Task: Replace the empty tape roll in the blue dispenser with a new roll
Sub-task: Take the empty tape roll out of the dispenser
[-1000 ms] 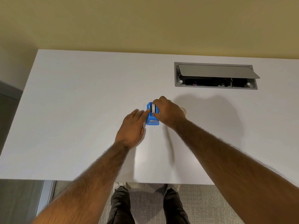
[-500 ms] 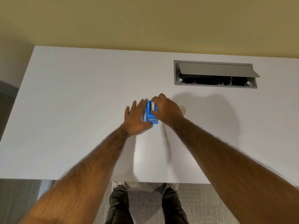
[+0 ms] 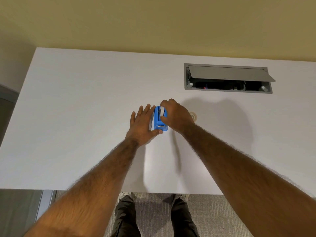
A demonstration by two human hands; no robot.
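On table (image 3: pixel 68 117), left hand (image 3: pixel 140 127) now flat against blue dispenser (image 3: pixel 156 123), fingers (image 3: pixel 145 111) straight, right hand (image 3: pixel 176 117) still pinching tape roll (image 3: pixel 161 112)

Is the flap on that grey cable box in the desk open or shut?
Open: the grey flap is tilted up, and the cable box shows its dark inside beneath.

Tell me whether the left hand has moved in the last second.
Yes. The left hand slid forward, away from the near edge of the table, alongside the blue dispenser.
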